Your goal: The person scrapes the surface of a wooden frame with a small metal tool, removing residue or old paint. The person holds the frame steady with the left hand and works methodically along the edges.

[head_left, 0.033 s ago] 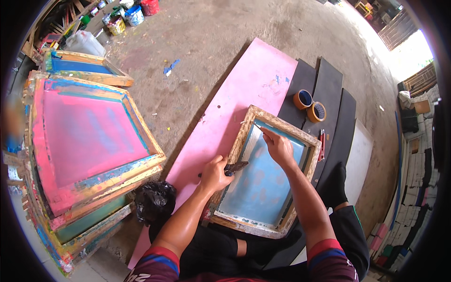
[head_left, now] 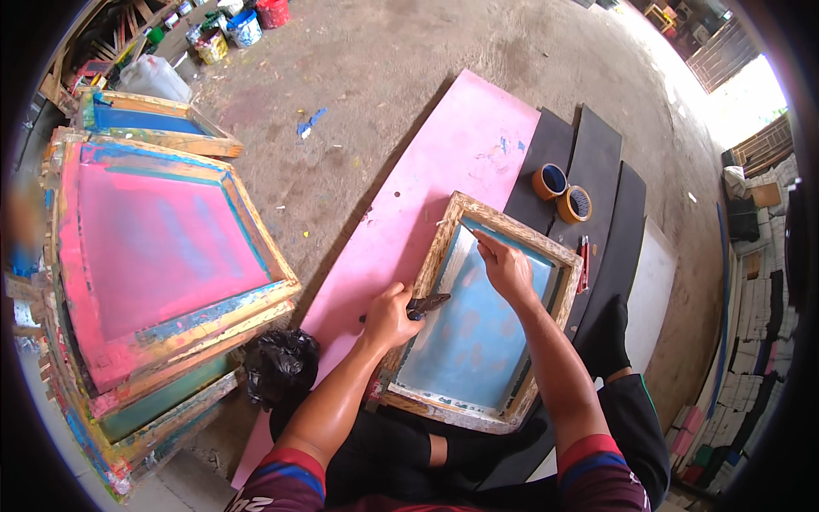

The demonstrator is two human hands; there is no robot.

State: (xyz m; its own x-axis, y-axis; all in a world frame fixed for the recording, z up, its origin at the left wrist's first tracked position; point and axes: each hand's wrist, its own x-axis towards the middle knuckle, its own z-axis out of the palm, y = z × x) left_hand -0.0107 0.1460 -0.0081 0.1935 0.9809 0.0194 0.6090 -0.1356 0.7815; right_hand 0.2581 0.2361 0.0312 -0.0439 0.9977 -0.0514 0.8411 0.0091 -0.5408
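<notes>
A wooden screen-printing frame (head_left: 570,299) with blue mesh (head_left: 467,341) lies tilted across my lap and a pink board. My left hand (head_left: 394,317) is closed round dark pliers (head_left: 431,302), whose jaws reach over the frame's left side onto the mesh. Near the frame's top left corner, my right hand (head_left: 509,270) grips a thin pointed tool (head_left: 468,229). Its tip is at the inner edge of the wood, and most of its handle is hidden by my fingers.
Two tape rolls (head_left: 574,204) and a red cutter knife (head_left: 584,264) rest on black boards (head_left: 597,162) to the right. Paint-stained screen frames (head_left: 171,333) are stacked at left, beside a black plastic bag (head_left: 282,365). Beneath my frame lies the pink board (head_left: 444,145); paint buckets (head_left: 245,30) stand far left.
</notes>
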